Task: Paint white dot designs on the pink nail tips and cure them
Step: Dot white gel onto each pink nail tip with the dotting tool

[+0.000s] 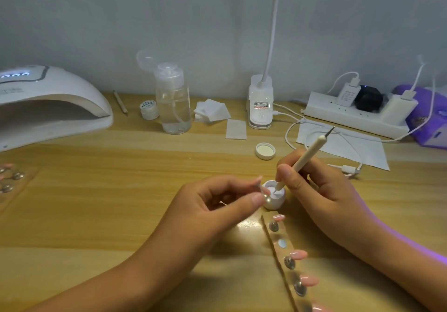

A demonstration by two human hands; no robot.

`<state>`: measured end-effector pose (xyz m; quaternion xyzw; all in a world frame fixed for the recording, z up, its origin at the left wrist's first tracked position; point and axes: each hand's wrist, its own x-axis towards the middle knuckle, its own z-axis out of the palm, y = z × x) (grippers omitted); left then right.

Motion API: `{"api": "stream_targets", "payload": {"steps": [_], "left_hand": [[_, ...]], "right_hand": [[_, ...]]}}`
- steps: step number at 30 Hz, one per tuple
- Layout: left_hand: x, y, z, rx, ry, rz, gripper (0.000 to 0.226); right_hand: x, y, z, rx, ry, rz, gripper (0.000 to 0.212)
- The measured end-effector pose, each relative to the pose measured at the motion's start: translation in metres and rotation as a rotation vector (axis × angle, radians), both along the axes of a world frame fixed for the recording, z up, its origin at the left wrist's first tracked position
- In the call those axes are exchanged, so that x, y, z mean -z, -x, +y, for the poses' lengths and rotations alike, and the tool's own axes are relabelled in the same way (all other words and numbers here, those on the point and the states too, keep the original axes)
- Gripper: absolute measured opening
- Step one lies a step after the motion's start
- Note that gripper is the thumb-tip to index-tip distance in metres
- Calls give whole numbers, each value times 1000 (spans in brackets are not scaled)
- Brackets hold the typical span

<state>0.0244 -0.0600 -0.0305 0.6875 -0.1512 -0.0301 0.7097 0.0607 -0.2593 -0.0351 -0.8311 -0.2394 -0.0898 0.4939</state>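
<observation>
We see the left hand (217,205) near centre, thumb & index curled in, pinching a small metal stud (266,198) w/ one pink nail tip (259,179) on it; the tip pokes out just past the fingertips (257,200), on their far side, clear of the palm. The stud sits just beside the left wall of the white gel pot (274,202), maybe touching, can't tell which. The right hand (321,190) grasps the dotting pen (308,158) pencil-style btwn thumb & fingers, shaft tilted up to the far right, lower end down inside the pot's mouth. Near-right of the pot a clear strip (278,253) runs toward the near edge w/ more pink tips (298,255) on studs, all apart from both hands. A white lid (265,150) lies open side up farther back. Far left on the wooden table (121,202) stands the white cure lamp (48,103), display lit; pump bottle (173,101), small jar (149,109), wipes (211,111) & power strip (355,114) line the far edge
</observation>
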Motion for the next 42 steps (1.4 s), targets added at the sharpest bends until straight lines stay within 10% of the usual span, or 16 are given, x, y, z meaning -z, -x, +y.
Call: {"api": "stream_targets", "payload": {"steps": [6,17,23,42], "left_hand": [[-2,-1,-2,-51,253,262,10],[4,-5,-5,55,114,129,14],[2,-3,-7,118,52,118,11],[3,-3,-6,177,-4,97,9]], "right_hand": [[-1,1,0,16,-53,18,22],[-3,6,-10,-42,-687,248,36],[-5,13,-4,-197,-721,364,11],[-12,20,2,-222,-732,453,37]]}}
